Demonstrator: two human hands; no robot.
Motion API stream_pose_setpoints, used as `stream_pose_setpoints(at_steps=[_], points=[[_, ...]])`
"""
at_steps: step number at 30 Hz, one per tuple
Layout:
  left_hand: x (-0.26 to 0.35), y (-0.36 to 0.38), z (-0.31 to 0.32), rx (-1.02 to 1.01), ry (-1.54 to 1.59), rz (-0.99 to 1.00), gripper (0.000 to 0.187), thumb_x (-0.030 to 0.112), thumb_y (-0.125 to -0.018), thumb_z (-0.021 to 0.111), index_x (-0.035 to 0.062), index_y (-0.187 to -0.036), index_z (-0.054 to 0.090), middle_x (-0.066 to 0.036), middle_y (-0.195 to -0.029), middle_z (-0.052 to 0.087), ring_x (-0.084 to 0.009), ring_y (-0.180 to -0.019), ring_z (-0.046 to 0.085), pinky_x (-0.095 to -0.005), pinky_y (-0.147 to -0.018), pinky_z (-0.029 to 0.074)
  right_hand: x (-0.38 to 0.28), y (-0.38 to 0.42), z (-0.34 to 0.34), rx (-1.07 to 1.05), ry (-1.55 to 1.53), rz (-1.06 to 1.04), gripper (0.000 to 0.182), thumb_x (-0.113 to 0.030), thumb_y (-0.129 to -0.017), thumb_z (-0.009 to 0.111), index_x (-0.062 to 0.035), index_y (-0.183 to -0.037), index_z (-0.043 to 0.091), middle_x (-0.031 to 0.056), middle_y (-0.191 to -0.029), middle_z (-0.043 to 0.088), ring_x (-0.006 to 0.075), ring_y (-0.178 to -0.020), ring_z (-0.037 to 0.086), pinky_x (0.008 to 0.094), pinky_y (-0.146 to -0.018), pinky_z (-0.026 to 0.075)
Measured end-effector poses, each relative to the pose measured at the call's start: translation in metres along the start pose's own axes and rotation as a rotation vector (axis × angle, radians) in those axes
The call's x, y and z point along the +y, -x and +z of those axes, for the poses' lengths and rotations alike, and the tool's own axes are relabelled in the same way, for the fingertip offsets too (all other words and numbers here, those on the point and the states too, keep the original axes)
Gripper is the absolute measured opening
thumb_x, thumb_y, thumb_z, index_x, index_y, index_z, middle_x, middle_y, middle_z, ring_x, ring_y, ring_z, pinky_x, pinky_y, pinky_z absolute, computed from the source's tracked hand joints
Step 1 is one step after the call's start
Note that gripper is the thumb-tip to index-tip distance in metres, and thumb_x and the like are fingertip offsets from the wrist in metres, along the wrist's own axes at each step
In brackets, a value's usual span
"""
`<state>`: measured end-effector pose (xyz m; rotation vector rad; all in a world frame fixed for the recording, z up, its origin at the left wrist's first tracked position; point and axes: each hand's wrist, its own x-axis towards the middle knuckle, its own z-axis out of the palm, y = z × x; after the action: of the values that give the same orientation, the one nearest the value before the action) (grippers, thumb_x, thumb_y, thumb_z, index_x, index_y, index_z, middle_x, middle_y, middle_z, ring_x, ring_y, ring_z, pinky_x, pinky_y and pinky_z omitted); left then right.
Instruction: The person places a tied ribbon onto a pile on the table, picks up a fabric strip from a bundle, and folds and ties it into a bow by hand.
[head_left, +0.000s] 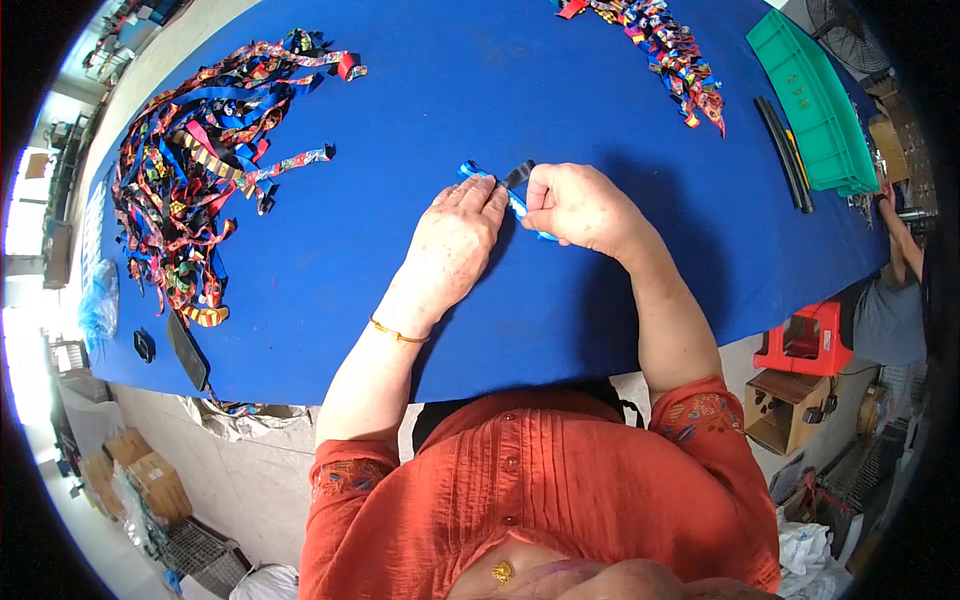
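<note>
A blue ribbon strap (518,206) with white marks lies between my hands on the blue-covered table. A short dark strip (519,175) juts out beside it near my right fingers. My left hand (462,232) rests over the strap with its fingers stretched out side by side, and a blue end shows past the fingertips. Thumb and fingers of my right hand (582,208) are closed in a pinch on the strap, whose lower end peeks out below them. My left thumb is hidden, and the exact pinch point is partly covered.
A tangled heap of patterned ribbon straps (190,165) lies at left, another bunch (670,55) at the far right. A green crate (815,110) and black strips (783,155) sit at the right edge, near another person's arm (902,238). A red stool (800,340) stands below.
</note>
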<state>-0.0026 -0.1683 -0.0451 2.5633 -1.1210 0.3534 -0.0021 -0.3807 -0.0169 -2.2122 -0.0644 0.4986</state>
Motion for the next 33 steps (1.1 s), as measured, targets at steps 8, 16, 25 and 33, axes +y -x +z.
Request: stream_pose_setpoints(at_steps=[8, 16, 25, 33], points=[[-0.001, 0.001, -0.001, -0.013, -0.005, 0.003, 0.043, 0.001, -0.082, 0.061, -0.0004, -0.125, 0.063, -0.021, -0.128, 0.064, -0.0345, -0.12, 0.063, -0.0446, -0.103, 0.05, -0.013, -0.002, 0.0, -0.201, -0.056, 0.119, 0.017, -0.014, -0.084, 0.077, -0.002, -0.086, 0.065, 0.0103, -0.07, 0.07, 0.0156, -0.055, 0.064, 0.0314, -0.053, 0.052], [0.002, 0.001, -0.003, -0.032, -0.057, 0.015, 0.035, 0.005, -0.086, 0.061, 0.0051, -0.12, 0.067, -0.024, -0.128, 0.064, -0.0369, -0.119, 0.064, -0.0465, -0.103, 0.05, -0.003, -0.001, -0.012, -0.009, 0.06, 0.035, 0.026, -0.023, -0.085, 0.075, 0.0006, -0.083, 0.066, 0.0127, -0.065, 0.068, 0.0189, -0.054, 0.065, 0.0349, -0.053, 0.051], [0.003, 0.0, -0.004, -0.05, -0.063, 0.016, 0.031, 0.008, -0.089, 0.06, 0.0082, -0.119, 0.068, -0.024, -0.129, 0.064, -0.0367, -0.12, 0.064, -0.0454, -0.103, 0.05, 0.017, -0.013, 0.001, 0.236, 0.046, -0.227, 0.017, -0.021, -0.092, 0.069, -0.0046, -0.098, 0.07, 0.0081, -0.068, 0.065, 0.0176, -0.062, 0.062, 0.0324, -0.057, 0.047], [0.002, 0.001, -0.006, -0.048, -0.04, 0.017, 0.031, 0.007, -0.086, 0.062, 0.0088, -0.117, 0.07, -0.024, -0.129, 0.063, -0.0363, -0.119, 0.064, -0.0455, -0.102, 0.05, 0.015, -0.015, 0.0, 0.255, 0.063, -0.139, 0.021, -0.027, -0.092, 0.068, -0.0078, -0.098, 0.072, 0.0178, -0.078, 0.07, 0.036, -0.075, 0.069, 0.0444, -0.068, 0.053]])
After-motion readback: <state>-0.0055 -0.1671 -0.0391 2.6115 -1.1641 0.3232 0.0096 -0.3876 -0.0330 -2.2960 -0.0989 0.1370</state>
